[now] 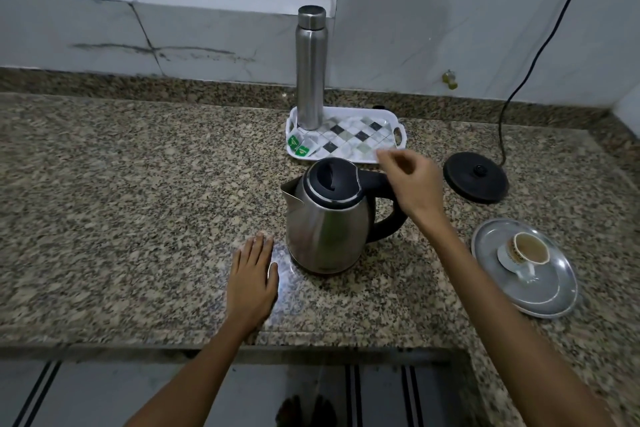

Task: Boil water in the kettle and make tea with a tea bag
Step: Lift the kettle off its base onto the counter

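The kettle [329, 215] is seen standing on the counter [121, 184], lid shut, off its base [476, 180], which lies well apart to the right w/ its cord [540, 45] run up the wall. The left hand [252, 281] is laid flat on the counter just beside the kettle, fingers straight, nothing held. The right hand [412, 184] is held over the kettle handle, fingers loosely curled; whether anything is pinched can't be told, and no grip on the handle is seen. Behind the kettle a tray [363, 146] carries a steel bottle [310, 69] and tea bags [301, 146], these latter at its left end, apparently unused. To the right a cup [526, 251] sits on a plate [540, 302]; a pale liquid seems to be in it, but what it is can't be judged. Progress is judged early: kettle not on base, so boiling prob. not begun; whether water has been filled can't be seen w/ the lid closed. Left to do, as judged: fill if needed, seat on base, switch on, pour, add bag.
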`<state>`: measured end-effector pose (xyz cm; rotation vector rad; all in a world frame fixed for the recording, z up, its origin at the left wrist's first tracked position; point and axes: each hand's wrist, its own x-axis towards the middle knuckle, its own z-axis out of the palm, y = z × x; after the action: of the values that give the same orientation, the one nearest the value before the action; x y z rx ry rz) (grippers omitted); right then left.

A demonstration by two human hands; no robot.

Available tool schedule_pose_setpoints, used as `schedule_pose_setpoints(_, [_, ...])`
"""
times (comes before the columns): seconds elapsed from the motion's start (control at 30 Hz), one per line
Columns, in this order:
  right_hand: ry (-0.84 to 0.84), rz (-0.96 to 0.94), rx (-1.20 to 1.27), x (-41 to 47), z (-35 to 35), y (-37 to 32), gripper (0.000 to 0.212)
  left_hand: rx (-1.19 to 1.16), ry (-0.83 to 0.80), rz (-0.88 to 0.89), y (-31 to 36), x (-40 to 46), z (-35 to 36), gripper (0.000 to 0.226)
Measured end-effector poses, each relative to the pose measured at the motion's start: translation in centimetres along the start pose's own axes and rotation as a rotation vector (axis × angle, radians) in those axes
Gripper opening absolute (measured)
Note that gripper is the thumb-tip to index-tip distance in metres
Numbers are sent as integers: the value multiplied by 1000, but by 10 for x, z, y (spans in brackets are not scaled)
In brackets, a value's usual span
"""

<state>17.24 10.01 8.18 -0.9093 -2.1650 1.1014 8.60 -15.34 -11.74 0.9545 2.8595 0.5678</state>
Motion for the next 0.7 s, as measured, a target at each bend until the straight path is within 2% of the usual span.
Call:
schedule_pose_setpoints(0.13, [-70, -196, -432, -11, 15, -51, 66, -7, 4, 8, 1, 0, -1, 57])
schedule_pose_setpoints(0.23, [-80, -218, -672, -14, 31, -68, 49, -10, 5, 7, 0, 0, -1, 55])
schedule_pose_setpoints(0.33, [-61, -241, -721, -14, 38, -71, 33, -17, 6, 5, -1, 0, 0, 54])
schedule_pose_setpoints(0.43, [-98, -274, -718, -13, 40, -72, 29, -33, 9, 12, -2, 0, 1, 53])
schedule_pose_setpoints(0.53, [-85, -276, -564, -9, 31, -71, 25, -28, 20, 16, -3, 0, 1, 54])
schedule_pose_setpoints(0.6, [-68, -221, -304, -4, 18, -70, 21, -38, 26, 14, -3, 0, 2, 55])
schedule_pose_setpoints(0.7, [-174, -78, 176, 1, -9, -58, 13, -46, 32, 7, -3, 1, 2, 57])
